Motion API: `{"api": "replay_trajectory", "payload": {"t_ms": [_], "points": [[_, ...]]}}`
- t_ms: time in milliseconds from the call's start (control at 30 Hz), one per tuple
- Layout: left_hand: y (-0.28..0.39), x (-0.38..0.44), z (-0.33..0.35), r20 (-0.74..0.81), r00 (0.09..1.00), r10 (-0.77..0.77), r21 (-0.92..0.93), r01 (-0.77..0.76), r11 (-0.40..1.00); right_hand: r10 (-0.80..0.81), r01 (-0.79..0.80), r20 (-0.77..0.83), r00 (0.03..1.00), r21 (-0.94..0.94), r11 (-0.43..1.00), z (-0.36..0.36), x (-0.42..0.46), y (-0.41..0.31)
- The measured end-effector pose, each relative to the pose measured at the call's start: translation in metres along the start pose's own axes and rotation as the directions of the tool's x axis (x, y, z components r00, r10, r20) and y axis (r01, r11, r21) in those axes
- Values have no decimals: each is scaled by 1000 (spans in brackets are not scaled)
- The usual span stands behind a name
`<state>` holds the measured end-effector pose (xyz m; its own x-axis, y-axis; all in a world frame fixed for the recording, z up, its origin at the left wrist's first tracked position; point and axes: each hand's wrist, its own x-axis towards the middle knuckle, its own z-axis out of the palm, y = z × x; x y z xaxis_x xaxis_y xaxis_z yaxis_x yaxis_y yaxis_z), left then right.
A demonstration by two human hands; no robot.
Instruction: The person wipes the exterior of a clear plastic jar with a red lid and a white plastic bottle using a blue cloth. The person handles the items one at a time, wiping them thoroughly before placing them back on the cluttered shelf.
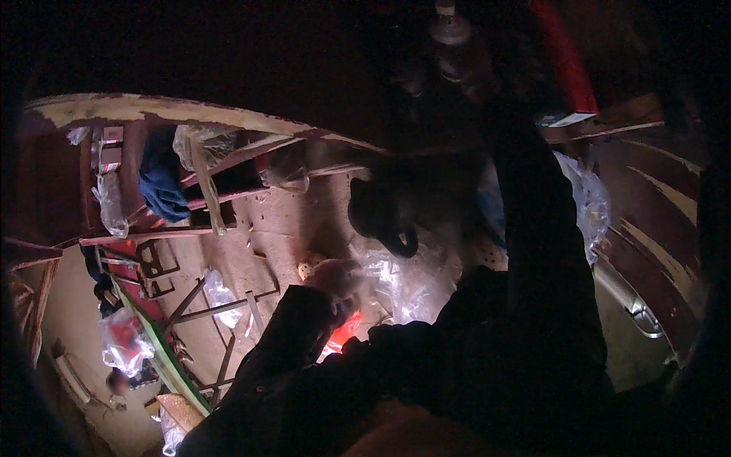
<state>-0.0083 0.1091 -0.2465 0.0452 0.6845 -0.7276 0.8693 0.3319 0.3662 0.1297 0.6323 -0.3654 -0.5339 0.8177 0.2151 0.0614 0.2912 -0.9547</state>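
My left hand (335, 279), blurred and dim, reaches from a dark sleeve over the floor. Just below it shows a bright orange-red plastic piece (345, 333); whether the fingers grip it I cannot tell. Right of that hand lies crumpled clear plastic (411, 285). A black shape with a curved, hook-like end (394, 220) stands out above the plastic, too dark to name. My right arm stretches upward in a black sleeve, and its hand is lost in the dark. Near the top, a bottle (450, 28) with a pale cap is faintly visible.
A red box-like object (565, 63) juts in at upper right. Broken wooden board edges (171, 108) frame a gap at left. Around there are a blue cloth (163, 177), a metal frame (228, 308), a green-edged strip (163, 348) and a plastic bag (125, 340). A silvery cylinder (619, 294) lies right.
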Motion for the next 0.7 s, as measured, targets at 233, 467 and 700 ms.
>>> {"api": "replay_trajectory", "payload": {"t_ms": [233,467,700], "points": [[-17,-2,15,70,997,14,10,-15,1000,-5,8,34,999,-90,996,16,22,7],[-9,3,6,111,993,-46,9,45,999,-9,16,46,999,-158,987,18,38,9],[12,0,-3,102,980,-168,-44,174,984,-16,31,78,997,-194,981,24,44,13]]}}
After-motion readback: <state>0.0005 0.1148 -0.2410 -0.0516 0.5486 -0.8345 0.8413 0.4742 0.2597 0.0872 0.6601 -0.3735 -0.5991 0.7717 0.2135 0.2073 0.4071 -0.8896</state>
